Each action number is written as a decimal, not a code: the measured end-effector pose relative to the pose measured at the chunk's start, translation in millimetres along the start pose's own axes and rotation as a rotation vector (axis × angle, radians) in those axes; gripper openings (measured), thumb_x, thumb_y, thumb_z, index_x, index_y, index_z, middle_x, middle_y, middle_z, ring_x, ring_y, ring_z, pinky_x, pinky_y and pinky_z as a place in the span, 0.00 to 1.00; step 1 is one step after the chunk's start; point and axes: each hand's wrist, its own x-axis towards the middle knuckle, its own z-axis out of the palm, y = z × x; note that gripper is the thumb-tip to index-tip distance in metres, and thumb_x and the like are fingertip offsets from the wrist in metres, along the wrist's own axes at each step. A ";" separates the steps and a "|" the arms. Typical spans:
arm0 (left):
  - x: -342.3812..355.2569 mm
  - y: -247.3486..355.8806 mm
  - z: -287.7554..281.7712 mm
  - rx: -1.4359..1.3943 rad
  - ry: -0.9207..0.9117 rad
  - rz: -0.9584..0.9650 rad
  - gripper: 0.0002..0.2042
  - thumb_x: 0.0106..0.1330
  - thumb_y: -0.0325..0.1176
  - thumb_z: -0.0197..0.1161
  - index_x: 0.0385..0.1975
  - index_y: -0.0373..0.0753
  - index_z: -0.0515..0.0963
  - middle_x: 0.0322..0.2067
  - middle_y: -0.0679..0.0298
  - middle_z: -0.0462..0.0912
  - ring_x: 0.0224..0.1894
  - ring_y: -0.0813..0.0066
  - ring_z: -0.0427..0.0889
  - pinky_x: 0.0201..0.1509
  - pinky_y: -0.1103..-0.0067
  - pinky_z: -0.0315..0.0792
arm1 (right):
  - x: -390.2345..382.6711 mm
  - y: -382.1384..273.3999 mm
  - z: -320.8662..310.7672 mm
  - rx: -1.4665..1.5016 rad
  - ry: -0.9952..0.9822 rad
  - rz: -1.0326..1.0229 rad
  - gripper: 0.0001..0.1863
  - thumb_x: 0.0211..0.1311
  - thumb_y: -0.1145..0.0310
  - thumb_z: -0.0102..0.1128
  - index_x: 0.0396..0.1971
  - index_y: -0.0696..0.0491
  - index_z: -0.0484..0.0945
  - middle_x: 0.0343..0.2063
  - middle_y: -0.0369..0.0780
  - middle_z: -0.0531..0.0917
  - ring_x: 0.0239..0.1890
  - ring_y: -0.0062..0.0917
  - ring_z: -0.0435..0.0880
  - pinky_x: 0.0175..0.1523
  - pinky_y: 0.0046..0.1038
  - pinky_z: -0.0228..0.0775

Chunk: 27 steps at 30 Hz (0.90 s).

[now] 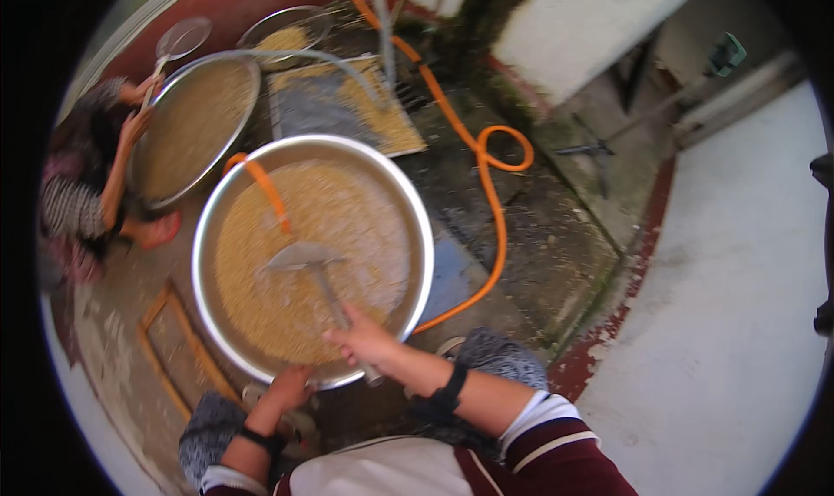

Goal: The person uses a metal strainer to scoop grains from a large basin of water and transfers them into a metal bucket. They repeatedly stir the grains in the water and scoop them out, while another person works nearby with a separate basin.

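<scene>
A wide metal basin (423, 235) stands in front of me, filled with wet tan grains (261, 296) under cloudy water. My right hand (369, 340) is closed around the handle of a metal ladle (304, 254), whose broad head rests at the surface of the grains near the middle. At the basin's near edge, my left hand (293, 386) has its fingers curled on the rim. The end of an orange hose (263, 183) hangs over the far left rim into the basin.
Another person's hands (135, 127) hold a stick-handled strainer (184, 38) by a second basin (257, 88). Behind lie a grain-strewn board (321, 105) and a shallow bowl (326, 27). The orange hose (495, 209) loops at right; a wooden frame (187, 335) lies left.
</scene>
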 end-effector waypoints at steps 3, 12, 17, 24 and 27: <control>-57.3 -20.6 2.9 -0.089 0.145 -0.121 0.22 0.59 0.35 0.67 0.55 0.40 0.76 0.49 0.46 0.78 0.58 0.47 0.74 0.63 0.61 0.68 | -20.1 -15.0 0.3 0.115 -0.016 -0.013 0.43 0.63 0.72 0.63 0.73 0.55 0.47 0.23 0.32 0.73 0.19 0.13 0.70 0.20 0.19 0.66; -66.2 -94.2 -102.4 -0.038 0.532 -0.424 0.26 0.61 0.35 0.67 0.60 0.38 0.71 0.57 0.48 0.72 0.61 0.47 0.70 0.65 0.64 0.66 | -33.0 -22.8 3.2 0.231 0.117 -0.058 0.38 0.65 0.75 0.60 0.70 0.58 0.49 0.26 0.34 0.73 0.19 0.13 0.71 0.20 0.18 0.65; -12.4 -121.5 -166.2 0.081 0.613 -0.410 0.29 0.62 0.35 0.66 0.63 0.39 0.67 0.63 0.49 0.67 0.63 0.49 0.69 0.67 0.66 0.65 | -38.3 -24.1 -0.6 0.275 0.120 -0.038 0.29 0.66 0.75 0.59 0.64 0.58 0.58 0.27 0.34 0.73 0.20 0.13 0.70 0.21 0.19 0.65; 116.4 -134.9 -253.2 0.344 0.716 -0.351 0.27 0.65 0.26 0.56 0.66 0.44 0.64 0.71 0.57 0.59 0.69 0.53 0.64 0.70 0.62 0.63 | -34.4 -49.0 -4.4 0.301 0.157 0.085 0.31 0.67 0.76 0.57 0.68 0.53 0.56 0.25 0.32 0.70 0.19 0.14 0.68 0.22 0.19 0.65; 167.3 -138.3 -266.4 0.520 0.693 -0.325 0.29 0.65 0.24 0.52 0.68 0.47 0.62 0.73 0.61 0.55 0.71 0.56 0.60 0.70 0.55 0.60 | -30.4 -58.6 -10.6 0.274 0.170 0.142 0.34 0.67 0.76 0.56 0.70 0.52 0.54 0.25 0.32 0.70 0.19 0.14 0.68 0.22 0.19 0.65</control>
